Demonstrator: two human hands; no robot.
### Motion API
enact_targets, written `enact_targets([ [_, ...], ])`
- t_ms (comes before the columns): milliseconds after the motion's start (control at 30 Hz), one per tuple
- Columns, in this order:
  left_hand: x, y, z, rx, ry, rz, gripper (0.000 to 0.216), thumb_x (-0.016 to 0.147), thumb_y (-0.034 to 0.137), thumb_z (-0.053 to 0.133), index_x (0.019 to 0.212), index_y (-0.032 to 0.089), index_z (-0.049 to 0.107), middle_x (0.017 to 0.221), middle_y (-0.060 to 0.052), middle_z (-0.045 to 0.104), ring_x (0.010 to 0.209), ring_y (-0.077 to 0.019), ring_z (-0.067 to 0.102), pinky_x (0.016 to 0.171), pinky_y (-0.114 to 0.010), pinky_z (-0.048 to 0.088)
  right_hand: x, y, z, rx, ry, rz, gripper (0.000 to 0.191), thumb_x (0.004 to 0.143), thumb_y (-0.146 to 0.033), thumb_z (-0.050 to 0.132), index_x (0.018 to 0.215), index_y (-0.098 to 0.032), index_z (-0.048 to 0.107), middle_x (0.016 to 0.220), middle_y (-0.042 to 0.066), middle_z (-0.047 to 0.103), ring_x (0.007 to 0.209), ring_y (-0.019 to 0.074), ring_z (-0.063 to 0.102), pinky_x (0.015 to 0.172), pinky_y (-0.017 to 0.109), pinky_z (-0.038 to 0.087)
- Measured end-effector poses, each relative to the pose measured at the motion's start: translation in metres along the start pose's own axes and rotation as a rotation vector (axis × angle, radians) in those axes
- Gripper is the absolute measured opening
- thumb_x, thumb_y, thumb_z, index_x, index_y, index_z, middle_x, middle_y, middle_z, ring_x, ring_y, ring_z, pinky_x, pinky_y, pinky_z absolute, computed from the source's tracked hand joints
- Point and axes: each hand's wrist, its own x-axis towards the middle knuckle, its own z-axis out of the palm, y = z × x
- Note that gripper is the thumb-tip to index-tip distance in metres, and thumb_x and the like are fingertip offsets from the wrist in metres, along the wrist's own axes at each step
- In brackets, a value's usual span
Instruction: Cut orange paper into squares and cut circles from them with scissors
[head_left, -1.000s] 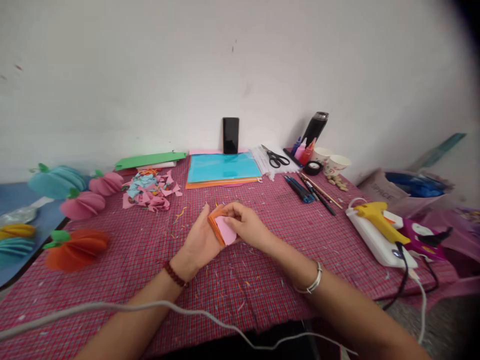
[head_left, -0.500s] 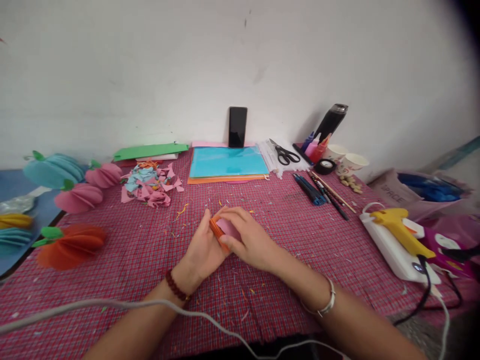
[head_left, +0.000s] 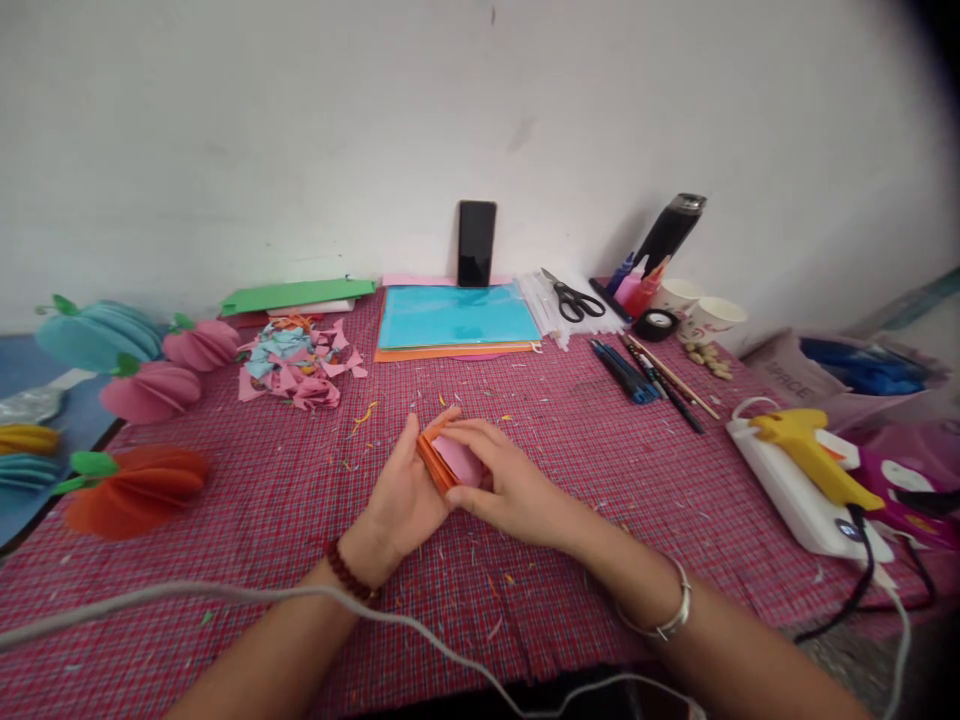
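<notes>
My left hand (head_left: pixel 403 492) cups a small stack of folded orange paper pieces (head_left: pixel 433 462) from the left, over the middle of the red checked tablecloth (head_left: pixel 262 500). A pink paper piece (head_left: pixel 459 462) lies against the stack's right face. My right hand (head_left: pixel 502 478) presses on that pink piece, fingers closed over it. Both hands hold the stack just above the cloth.
Finished paper fruits, an orange one (head_left: pixel 139 490), pink ones (head_left: pixel 150 392) and a teal one (head_left: pixel 97 335), sit at the left. Paper scraps (head_left: pixel 296 362), coloured sheets (head_left: pixel 454 318), a phone (head_left: pixel 477 243), scissors (head_left: pixel 571 296), pens (head_left: pixel 637 372), cups (head_left: pixel 709 318) and a yellow glue gun (head_left: pixel 814 452) lie behind and right. A white cable (head_left: pixel 225 600) crosses the front.
My right hand has slid over the pink piece and flattened it against the orange stack. The camera has tilted a little, so everything sits slightly lower and to the right.
</notes>
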Motion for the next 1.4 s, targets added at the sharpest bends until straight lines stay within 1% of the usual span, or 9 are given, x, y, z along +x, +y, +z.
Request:
enact_targets([
  [100, 0.0, -0.002, -0.004, -0.021, -0.043, 0.02, 0.043, 0.098, 0.047, 0.038, 0.113, 0.016, 0.064, 0.105, -0.008, 0.068, 0.092, -0.0179, 0.064, 0.086, -0.032, 0.05, -0.001, -0.001, 0.002, -0.026, 0.048, 0.014, 0.047, 0.087, -0.012, 0.055, 0.133, -0.022, 0.048, 0.135, 0.01, 0.054, 0.128, 0.0209, 0.048, 0.111, 0.045, 0.038],
  [200, 0.001, -0.006, -0.008, -0.006, -0.082, 0.072, 0.03, 0.096, 0.031, 0.046, 0.118, 0.017, 0.062, 0.107, -0.006, 0.068, 0.094, -0.0156, 0.064, 0.088, -0.03, 0.049, -0.003, -0.001, 0.008, -0.102, 0.077, 0.025, 0.053, 0.083, -0.007, 0.049, 0.134, -0.02, 0.046, 0.137, 0.012, 0.054, 0.129, 0.0225, 0.048, 0.111, 0.048, 0.039],
  [300, 0.002, -0.01, -0.009, 0.014, -0.1, 0.122, 0.031, 0.091, 0.022, 0.053, 0.121, 0.018, 0.06, 0.108, -0.005, 0.068, 0.097, -0.0148, 0.063, 0.092, -0.028, 0.047, -0.004, -0.001, 0.014, -0.201, 0.09, 0.027, 0.06, 0.078, -0.005, 0.049, 0.136, -0.018, 0.045, 0.141, 0.013, 0.052, 0.131, 0.0247, 0.047, 0.111, 0.05, 0.039],
  [500, 0.001, -0.014, -0.003, -0.008, -0.09, 0.16, 0.032, 0.092, 0.037, 0.055, 0.119, 0.021, 0.061, 0.11, -0.005, 0.068, 0.103, -0.0169, 0.062, 0.1, -0.032, 0.044, -0.003, 0.005, 0.018, -0.234, 0.177, 0.023, 0.055, 0.081, -0.006, 0.046, 0.134, -0.018, 0.05, 0.136, 0.013, 0.057, 0.126, 0.0239, 0.052, 0.108, 0.049, 0.043],
  [600, 0.0, -0.012, -0.002, -0.036, -0.088, 0.118, 0.038, 0.095, 0.046, 0.046, 0.121, 0.022, 0.06, 0.106, -0.004, 0.069, 0.097, -0.0163, 0.063, 0.094, -0.031, 0.047, -0.003, 0.011, 0.017, -0.19, 0.215, 0.017, 0.051, 0.086, -0.006, 0.041, 0.133, -0.023, 0.053, 0.132, 0.009, 0.061, 0.122, 0.0211, 0.056, 0.106, 0.047, 0.045],
  [767, 0.0, -0.011, 0.0, -0.098, -0.046, 0.069, 0.049, 0.098, 0.055, 0.029, 0.124, 0.024, 0.056, 0.106, -0.006, 0.069, 0.096, -0.0184, 0.065, 0.092, -0.036, 0.049, -0.001, 0.012, 0.015, -0.229, 0.175, -0.013, 0.05, 0.088, -0.007, 0.038, 0.134, -0.02, 0.053, 0.132, 0.01, 0.061, 0.122, 0.0213, 0.056, 0.106, 0.045, 0.045],
  [933, -0.001, -0.012, 0.003, -0.084, -0.006, 0.1, 0.047, 0.098, 0.054, 0.03, 0.122, 0.024, 0.056, 0.108, -0.006, 0.067, 0.105, -0.0211, 0.063, 0.097, -0.038, 0.047, 0.0, 0.003, 0.013, -0.269, 0.073, -0.003, 0.041, 0.094, -0.019, 0.044, 0.134, -0.019, 0.051, 0.138, 0.011, 0.056, 0.127, 0.0242, 0.051, 0.109, 0.048, 0.04],
  [1067, -0.002, -0.011, 0.004, -0.042, 0.021, 0.094, 0.046, 0.097, 0.054, 0.034, 0.127, 0.024, 0.053, 0.109, -0.007, 0.067, 0.108, -0.0228, 0.062, 0.098, -0.039, 0.046, -0.001, 0.0, 0.012, -0.24, 0.031, 0.006, 0.045, 0.095, -0.033, 0.051, 0.138, -0.019, 0.047, 0.143, 0.012, 0.052, 0.131, 0.0263, 0.047, 0.11, 0.05, 0.037],
  [1400, -0.001, -0.01, 0.0, -0.019, 0.025, 0.07, 0.049, 0.098, 0.051, 0.035, 0.134, 0.022, 0.049, 0.106, -0.008, 0.067, 0.1, -0.0206, 0.063, 0.097, -0.038, 0.046, -0.003, 0.004, 0.013, -0.177, 0.067, 0.032, 0.044, 0.093, -0.027, 0.052, 0.135, -0.017, 0.05, 0.139, 0.013, 0.055, 0.129, 0.0251, 0.048, 0.11, 0.049, 0.038],
])
